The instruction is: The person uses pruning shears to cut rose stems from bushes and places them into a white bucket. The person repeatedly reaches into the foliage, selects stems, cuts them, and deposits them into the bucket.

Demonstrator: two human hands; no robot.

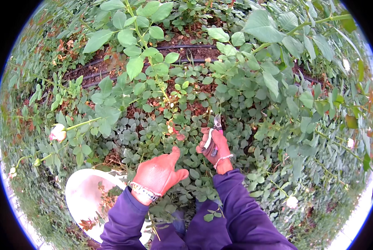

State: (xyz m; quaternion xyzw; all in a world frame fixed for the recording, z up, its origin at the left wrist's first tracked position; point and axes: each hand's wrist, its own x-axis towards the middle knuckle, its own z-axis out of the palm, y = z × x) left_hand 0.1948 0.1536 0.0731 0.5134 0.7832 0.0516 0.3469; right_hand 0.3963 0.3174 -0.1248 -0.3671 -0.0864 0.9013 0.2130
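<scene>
Among low rose foliage, my right hand [214, 147] grips a pair of pruning shears [217, 125] with pale and pink handles; the metal blades point up, away from me. Left of it, my left hand [158, 172] is over the leaves, thumb and fingers apart, with nothing seen in it. A white bucket [80, 193] stands beside my left forearm and holds some leafy cuttings [106, 200], part of them reddish brown. The forearm hides part of the bucket.
Tall rose stems [138, 31] rise in front, with another thick stem [267, 43] at the upper right. Dark irrigation tubes [189, 46] cross the soil beyond. A pink-white rose [58, 132] leans in at the left, and a pale rose [291, 202] stands at the lower right.
</scene>
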